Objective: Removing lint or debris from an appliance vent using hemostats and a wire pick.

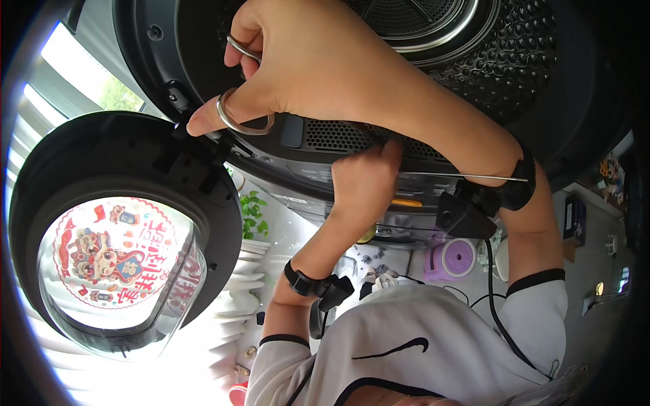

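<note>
My right hand (304, 66) reaches across the top of the view, over the dark rim of a front-load laundry machine (193, 51). Its thumb and fingers are in the metal rings of a handled tool (231, 119); the tool's working end is hidden. Below it, my left hand (365, 175) is closed at the perforated grille (335, 134) under the drum opening. A thin metal rod (467, 176) extends rightward from beside this hand, passing near my right forearm. Whether the left fingers hold the rod or a dark part cannot be told.
The machine's round door (218, 243) hangs open at left, its clear bowl bearing a printed sticker (117, 254). A studded metal drum (502, 66) shows at upper right. Below are a green plant (253, 213), a purple container (452, 259) and cables. Black devices are strapped to both wrists.
</note>
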A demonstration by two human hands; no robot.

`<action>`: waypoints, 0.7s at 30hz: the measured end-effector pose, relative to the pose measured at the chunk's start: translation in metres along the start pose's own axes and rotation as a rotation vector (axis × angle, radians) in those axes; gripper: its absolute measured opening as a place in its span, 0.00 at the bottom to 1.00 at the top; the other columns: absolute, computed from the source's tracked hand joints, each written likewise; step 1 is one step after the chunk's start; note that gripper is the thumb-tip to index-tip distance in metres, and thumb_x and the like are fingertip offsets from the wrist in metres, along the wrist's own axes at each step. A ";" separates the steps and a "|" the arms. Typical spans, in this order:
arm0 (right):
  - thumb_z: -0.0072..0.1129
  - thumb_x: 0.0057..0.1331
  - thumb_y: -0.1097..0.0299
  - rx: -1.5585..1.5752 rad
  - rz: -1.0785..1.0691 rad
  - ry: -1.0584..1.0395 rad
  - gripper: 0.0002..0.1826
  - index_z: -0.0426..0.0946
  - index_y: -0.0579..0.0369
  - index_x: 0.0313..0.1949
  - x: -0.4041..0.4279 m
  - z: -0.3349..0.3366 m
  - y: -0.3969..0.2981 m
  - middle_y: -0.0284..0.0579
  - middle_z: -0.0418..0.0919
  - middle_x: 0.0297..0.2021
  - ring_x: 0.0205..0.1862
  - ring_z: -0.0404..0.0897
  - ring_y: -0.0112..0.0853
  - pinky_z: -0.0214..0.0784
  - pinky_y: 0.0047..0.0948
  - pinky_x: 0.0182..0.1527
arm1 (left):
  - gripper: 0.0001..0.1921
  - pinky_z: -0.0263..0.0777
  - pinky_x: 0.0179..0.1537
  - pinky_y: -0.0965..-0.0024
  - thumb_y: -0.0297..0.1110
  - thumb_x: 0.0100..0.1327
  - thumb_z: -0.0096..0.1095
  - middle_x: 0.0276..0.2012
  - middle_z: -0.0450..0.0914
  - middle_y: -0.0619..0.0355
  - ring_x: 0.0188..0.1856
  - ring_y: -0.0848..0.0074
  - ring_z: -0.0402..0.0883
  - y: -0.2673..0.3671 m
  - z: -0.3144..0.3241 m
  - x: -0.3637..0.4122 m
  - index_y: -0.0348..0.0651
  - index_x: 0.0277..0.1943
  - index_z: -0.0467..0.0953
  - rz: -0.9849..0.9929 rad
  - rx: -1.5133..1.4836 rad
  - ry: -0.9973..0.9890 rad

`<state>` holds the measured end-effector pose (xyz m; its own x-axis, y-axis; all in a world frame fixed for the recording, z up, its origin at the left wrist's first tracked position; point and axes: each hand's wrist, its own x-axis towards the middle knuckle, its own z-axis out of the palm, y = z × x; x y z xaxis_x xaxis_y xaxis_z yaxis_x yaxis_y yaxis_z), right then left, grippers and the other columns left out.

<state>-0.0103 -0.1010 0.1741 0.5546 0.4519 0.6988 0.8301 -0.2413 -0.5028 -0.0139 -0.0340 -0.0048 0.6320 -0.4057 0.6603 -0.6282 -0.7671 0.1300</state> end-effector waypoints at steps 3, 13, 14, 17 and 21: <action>0.77 0.46 0.56 0.007 -0.054 0.075 0.27 0.73 0.71 0.22 -0.005 -0.003 0.001 0.51 0.76 0.16 0.17 0.75 0.30 0.67 0.27 0.24 | 0.10 0.67 0.17 0.66 0.23 0.50 0.58 0.15 0.73 0.58 0.17 0.65 0.76 -0.002 0.004 -0.006 0.44 0.37 0.75 -0.003 -0.055 0.112; 0.76 0.48 0.59 0.133 0.346 -0.081 0.23 0.71 0.64 0.20 -0.006 -0.026 -0.010 0.42 0.75 0.14 0.17 0.73 0.22 0.63 0.22 0.21 | 0.02 0.64 0.19 0.68 0.23 0.62 0.58 0.15 0.73 0.51 0.14 0.61 0.72 -0.027 -0.013 -0.029 0.37 0.36 0.72 -0.385 -0.561 0.198; 0.76 0.47 0.59 0.088 0.160 0.020 0.23 0.72 0.64 0.20 -0.013 -0.017 -0.005 0.42 0.74 0.14 0.17 0.73 0.22 0.63 0.22 0.22 | 0.02 0.64 0.19 0.68 0.23 0.62 0.58 0.15 0.73 0.51 0.14 0.61 0.72 -0.026 -0.013 -0.024 0.37 0.36 0.72 -0.388 -0.560 0.197; 0.77 0.46 0.59 0.020 0.020 0.119 0.23 0.72 0.64 0.21 -0.017 -0.013 -0.007 0.42 0.74 0.14 0.17 0.73 0.23 0.64 0.23 0.22 | 0.07 0.66 0.21 0.69 0.26 0.61 0.62 0.16 0.73 0.50 0.17 0.62 0.75 -0.026 -0.010 -0.008 0.34 0.34 0.71 -0.267 -0.577 0.095; 0.77 0.45 0.57 0.031 -0.029 0.206 0.24 0.72 0.65 0.22 -0.022 -0.013 -0.002 0.44 0.74 0.16 0.20 0.75 0.26 0.67 0.25 0.25 | 0.08 0.68 0.23 0.70 0.26 0.60 0.64 0.18 0.75 0.49 0.19 0.62 0.77 -0.022 -0.010 0.004 0.34 0.35 0.72 -0.260 -0.713 0.132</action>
<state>-0.0238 -0.1215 0.1662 0.5337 0.2726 0.8006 0.8453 -0.2027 -0.4944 -0.0024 -0.0140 0.0027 0.7681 -0.1590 0.6203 -0.6357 -0.3055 0.7089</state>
